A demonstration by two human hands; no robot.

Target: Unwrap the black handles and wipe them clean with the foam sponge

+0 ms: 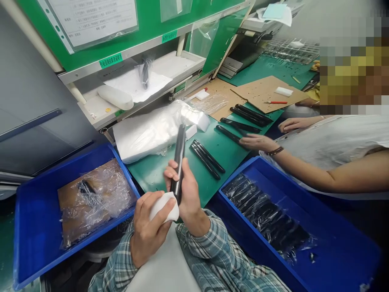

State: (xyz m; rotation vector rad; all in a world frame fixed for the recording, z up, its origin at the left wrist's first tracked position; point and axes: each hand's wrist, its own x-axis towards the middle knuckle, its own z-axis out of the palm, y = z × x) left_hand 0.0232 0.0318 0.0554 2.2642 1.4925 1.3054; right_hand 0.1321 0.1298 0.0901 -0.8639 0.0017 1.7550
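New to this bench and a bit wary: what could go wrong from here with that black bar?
The black bar stands upright in the right hand, with a long part above the grip, so it could tip or slip while the left hand presses white foam against it. It might then strike the green mat or the bars lying there. Any grit on the foam could also mark the bar's surface, though none is visible.

You wear a long-sleeved plaid shirt (243,271), its left sleeve (114,265) and right sleeve (209,247) checked in muted blue-green, white and tan, running down to your wrists. Between them shows a smooth pale grey panel (161,267) of cloth. Your left hand (148,231) and right hand (188,198) are bare.
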